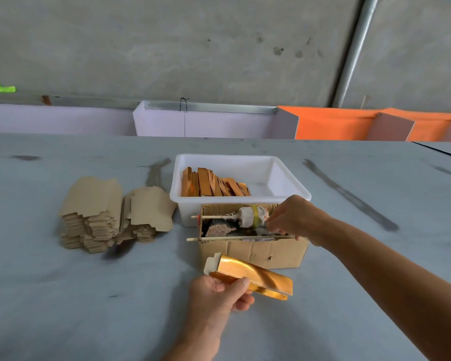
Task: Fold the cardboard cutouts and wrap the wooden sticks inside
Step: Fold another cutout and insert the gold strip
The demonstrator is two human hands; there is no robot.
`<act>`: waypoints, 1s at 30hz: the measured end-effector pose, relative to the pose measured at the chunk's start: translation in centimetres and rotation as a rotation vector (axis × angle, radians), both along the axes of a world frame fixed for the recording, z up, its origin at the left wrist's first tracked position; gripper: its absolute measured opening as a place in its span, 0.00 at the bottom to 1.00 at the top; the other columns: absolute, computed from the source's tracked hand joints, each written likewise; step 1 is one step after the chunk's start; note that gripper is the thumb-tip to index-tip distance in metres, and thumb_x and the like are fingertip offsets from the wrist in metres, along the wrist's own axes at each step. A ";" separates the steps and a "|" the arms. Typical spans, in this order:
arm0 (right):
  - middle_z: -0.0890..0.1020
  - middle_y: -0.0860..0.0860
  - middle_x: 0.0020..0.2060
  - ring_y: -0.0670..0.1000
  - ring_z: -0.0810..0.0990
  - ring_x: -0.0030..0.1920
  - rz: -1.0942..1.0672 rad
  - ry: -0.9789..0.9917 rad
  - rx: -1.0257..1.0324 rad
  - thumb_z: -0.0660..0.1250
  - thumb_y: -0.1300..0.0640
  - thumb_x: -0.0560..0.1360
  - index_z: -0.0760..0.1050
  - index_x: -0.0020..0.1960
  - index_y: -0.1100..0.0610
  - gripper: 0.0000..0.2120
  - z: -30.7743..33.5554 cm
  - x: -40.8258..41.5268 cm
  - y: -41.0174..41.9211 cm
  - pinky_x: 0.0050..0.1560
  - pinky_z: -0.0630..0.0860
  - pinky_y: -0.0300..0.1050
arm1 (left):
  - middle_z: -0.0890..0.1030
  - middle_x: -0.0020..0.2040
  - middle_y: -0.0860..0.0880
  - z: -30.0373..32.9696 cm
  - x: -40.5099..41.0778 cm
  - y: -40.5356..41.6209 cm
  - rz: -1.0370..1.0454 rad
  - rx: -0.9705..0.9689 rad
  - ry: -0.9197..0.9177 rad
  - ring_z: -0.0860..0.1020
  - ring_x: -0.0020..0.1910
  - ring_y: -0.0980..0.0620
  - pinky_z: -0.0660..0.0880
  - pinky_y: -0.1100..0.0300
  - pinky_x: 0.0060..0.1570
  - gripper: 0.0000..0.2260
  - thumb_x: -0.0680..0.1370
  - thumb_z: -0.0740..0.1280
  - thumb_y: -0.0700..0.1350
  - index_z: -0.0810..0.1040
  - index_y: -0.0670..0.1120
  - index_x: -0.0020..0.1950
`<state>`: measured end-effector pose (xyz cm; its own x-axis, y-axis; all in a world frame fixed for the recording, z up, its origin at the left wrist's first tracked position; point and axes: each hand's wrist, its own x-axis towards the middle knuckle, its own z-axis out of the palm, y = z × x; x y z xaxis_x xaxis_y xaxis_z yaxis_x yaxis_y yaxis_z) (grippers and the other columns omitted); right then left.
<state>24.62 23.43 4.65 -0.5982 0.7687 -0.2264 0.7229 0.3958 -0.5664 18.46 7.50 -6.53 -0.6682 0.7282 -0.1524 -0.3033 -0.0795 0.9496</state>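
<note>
Head view: a person is working at a grey table point(63, 295), one hand on a wrapper, the other reaching for something in a box.
Left hand point(219, 295): is pinching a gold folded cutout point(253, 276) between thumb and curled fingers, gripping near its tabbed end so that the long body is jutting out past the fingertips to the right, probably kept part-open to receive a stick.
Right hand point(292, 217): is reaching into the cardboard box point(253, 252), fingers curled downward; whether they have closed on anything cannot be told, as the tips are hidden among the contents.
Wooden sticks point(219, 217): two thin ones are lying across the box top, their ends poking out well to the left of the right fingers; one carries a taped white bundle point(251, 217) just beside those fingers.
White tub point(292, 196): is standing behind the box, beyond the right fingers, and is collecting finished gold wraps point(214, 183), judged to be the done pile.
Flat cutouts point(110, 214): brown stacks are waiting far to the left of both hands, within reach for later rounds.
Stage, as judged: the fold is made; the stick is yet to be wrapped.
</note>
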 end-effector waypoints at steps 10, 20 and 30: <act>0.68 0.52 0.29 0.46 0.63 0.25 -0.114 -0.037 -0.125 0.73 0.64 0.68 0.77 0.46 0.62 0.08 -1.1 -1.6 0.0 0.17 0.57 0.32 | 0.82 0.31 0.38 0.3 0.0 -0.2 -0.027 -0.012 0.009 0.80 0.27 0.48 0.77 0.61 0.27 0.06 0.72 0.70 0.32 0.81 0.38 0.35; 0.73 0.52 0.32 0.46 0.68 0.28 -0.121 -0.026 -0.066 0.76 0.60 0.66 0.75 0.45 0.59 0.12 -2.3 -2.5 0.9 0.19 0.62 0.34 | 0.82 0.31 0.38 0.4 0.0 -0.3 -0.042 -0.012 0.021 0.80 0.27 0.48 0.77 0.61 0.27 0.07 0.72 0.71 0.33 0.81 0.40 0.34; 0.75 0.53 0.34 0.47 0.71 0.30 -0.119 -0.004 -0.003 0.76 0.61 0.65 0.76 0.47 0.60 0.13 -2.7 -2.8 0.9 0.22 0.64 0.37 | 0.82 0.31 0.38 -0.2 -0.1 -0.1 -0.050 -0.005 0.054 0.80 0.27 0.48 0.76 0.61 0.26 0.08 0.71 0.71 0.33 0.82 0.41 0.32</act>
<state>21.87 24.38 1.91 -0.5021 0.8335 -0.2308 0.7669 0.3058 -0.5642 18.39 7.41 -6.68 -0.6386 0.7599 -0.1209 -0.2551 -0.0608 0.9650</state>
